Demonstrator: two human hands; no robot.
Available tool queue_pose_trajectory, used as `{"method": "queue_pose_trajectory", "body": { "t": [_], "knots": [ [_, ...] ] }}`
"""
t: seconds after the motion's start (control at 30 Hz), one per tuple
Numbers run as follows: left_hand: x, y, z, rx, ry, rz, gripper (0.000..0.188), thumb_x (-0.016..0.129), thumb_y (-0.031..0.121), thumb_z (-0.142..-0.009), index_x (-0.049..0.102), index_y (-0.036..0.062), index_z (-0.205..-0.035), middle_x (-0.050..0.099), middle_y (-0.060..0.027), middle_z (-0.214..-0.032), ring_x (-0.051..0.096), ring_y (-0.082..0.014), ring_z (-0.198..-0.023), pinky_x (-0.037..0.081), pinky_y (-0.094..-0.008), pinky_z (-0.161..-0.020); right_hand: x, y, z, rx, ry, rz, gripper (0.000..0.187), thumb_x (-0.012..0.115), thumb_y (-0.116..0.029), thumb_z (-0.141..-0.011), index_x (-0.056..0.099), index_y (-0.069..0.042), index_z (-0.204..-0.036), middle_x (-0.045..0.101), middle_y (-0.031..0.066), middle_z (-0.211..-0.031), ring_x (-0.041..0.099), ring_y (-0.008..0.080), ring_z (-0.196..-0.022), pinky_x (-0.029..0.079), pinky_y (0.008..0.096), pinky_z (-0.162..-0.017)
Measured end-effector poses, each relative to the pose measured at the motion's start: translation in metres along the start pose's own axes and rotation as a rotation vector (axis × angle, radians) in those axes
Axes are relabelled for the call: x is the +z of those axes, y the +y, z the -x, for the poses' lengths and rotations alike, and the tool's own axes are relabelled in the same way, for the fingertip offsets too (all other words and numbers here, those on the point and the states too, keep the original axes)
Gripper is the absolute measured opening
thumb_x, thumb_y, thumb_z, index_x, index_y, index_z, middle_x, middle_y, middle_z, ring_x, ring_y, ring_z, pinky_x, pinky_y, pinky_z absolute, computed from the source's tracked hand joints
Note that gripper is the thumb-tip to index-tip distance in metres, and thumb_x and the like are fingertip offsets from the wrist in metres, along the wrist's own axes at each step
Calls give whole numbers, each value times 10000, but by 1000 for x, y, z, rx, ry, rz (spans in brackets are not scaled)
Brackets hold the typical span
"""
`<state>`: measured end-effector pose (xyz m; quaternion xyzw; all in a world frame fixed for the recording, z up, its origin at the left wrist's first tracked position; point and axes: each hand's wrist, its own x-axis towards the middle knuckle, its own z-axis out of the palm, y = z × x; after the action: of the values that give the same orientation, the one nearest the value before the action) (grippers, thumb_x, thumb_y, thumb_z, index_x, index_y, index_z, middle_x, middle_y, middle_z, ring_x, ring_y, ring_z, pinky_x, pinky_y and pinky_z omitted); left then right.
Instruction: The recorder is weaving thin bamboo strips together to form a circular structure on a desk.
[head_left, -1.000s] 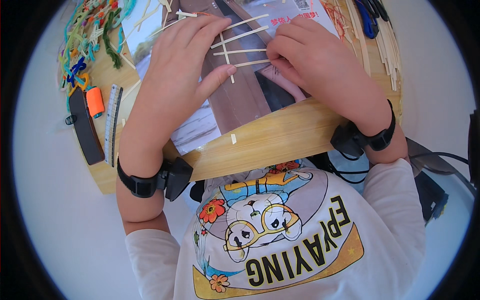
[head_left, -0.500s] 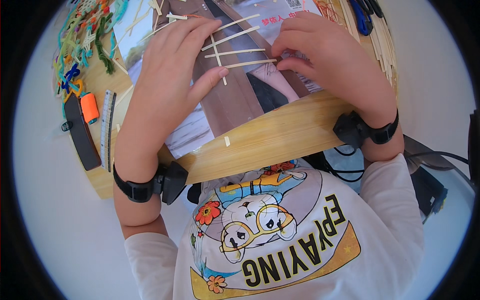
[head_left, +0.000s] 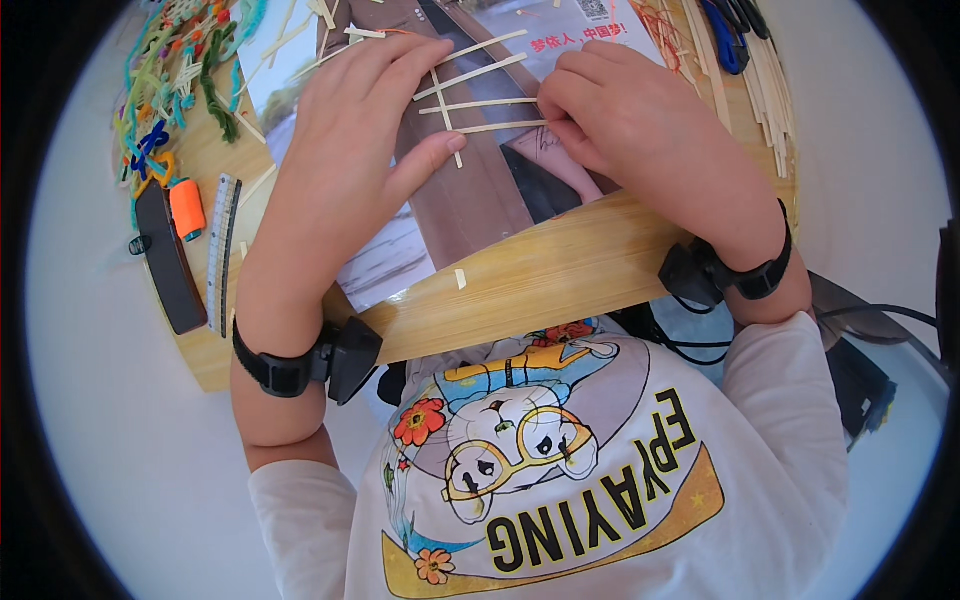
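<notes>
Several thin pale wooden strips lie side by side in a slight fan, crossed near their left ends by an upright wooden strip (head_left: 446, 110). They rest on a glossy printed sheet (head_left: 460, 215). My left hand (head_left: 365, 115) spans the left ends, fingers and thumb spread; its forefinger touches near the top, its thumb near the lowest strip (head_left: 500, 127). At the right ends my right hand (head_left: 605, 110) is closed, thumb and forefinger pinching around the tip of a lower wooden strip (head_left: 490, 104). Its fingertips hide exactly which strip ends are in the pinch.
Colourful fuzzy craft stems (head_left: 160, 90) pile up at the far left. Below them are an orange spool-like object (head_left: 187, 209), a clear ruler (head_left: 224, 255) and a dark brown bar (head_left: 168, 262). Blue-handled scissors (head_left: 728, 40) and loose wooden strips (head_left: 770, 105) lie far right. A small offcut (head_left: 461, 279) sits near the edge.
My right thumb and fingers have closed together at the strips' right ends. My left hand stays spread over the left ends.
</notes>
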<state>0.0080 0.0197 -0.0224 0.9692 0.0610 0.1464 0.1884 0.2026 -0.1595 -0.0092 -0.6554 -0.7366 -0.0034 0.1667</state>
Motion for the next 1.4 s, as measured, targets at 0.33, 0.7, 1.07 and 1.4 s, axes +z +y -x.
{"method": "queue_pose_trajectory", "body": {
  "t": [0.33, 0.7, 1.07, 1.4],
  "knots": [
    [0, 0, 0, 4, -7, -16, 560, 741, 255, -896, 566, 68, -1395, 581, -146, -1385, 519, -363, -1302, 397, -432, -1116, -20, 14, 3, 143, -54, -170, 146, 727, -66, -845, 669, -62, -978, 630, 94, -909, 644, 285, -854, 530, 365, -748],
    [-1, -1, 2, 11, 4, -7, 563, 735, 259, -899, 563, 56, -1396, 569, -160, -1397, 497, -370, -1335, 378, -440, -1135, -23, -1, 19, 12, -204, -152, 376, 791, -133, -786, 748, -67, -1154, 652, 87, -1028, 642, 286, -927, 533, 392, -807],
    [0, 0, 3, 1, 18, 3, 560, 735, 244, -895, 564, 65, -1398, 568, -158, -1382, 504, -366, -1316, 387, -437, -1125, -9, -13, 64, 42, -18, -165, 258, 745, -113, -800, 683, -34, -1037, 639, 101, -1039, 629, 304, -993, 534, 393, -828],
    [2, -2, 3, 25, 44, -10, 549, 741, 224, -889, 572, 67, -1388, 579, -153, -1375, 508, -364, -1311, 387, -441, -1122, -7, -12, 75, -25, -17, -122, 328, 662, -79, -786, 666, -11, -1107, 640, 128, -1058, 630, 317, -1004, 537, 383, -848]
  ]
}}
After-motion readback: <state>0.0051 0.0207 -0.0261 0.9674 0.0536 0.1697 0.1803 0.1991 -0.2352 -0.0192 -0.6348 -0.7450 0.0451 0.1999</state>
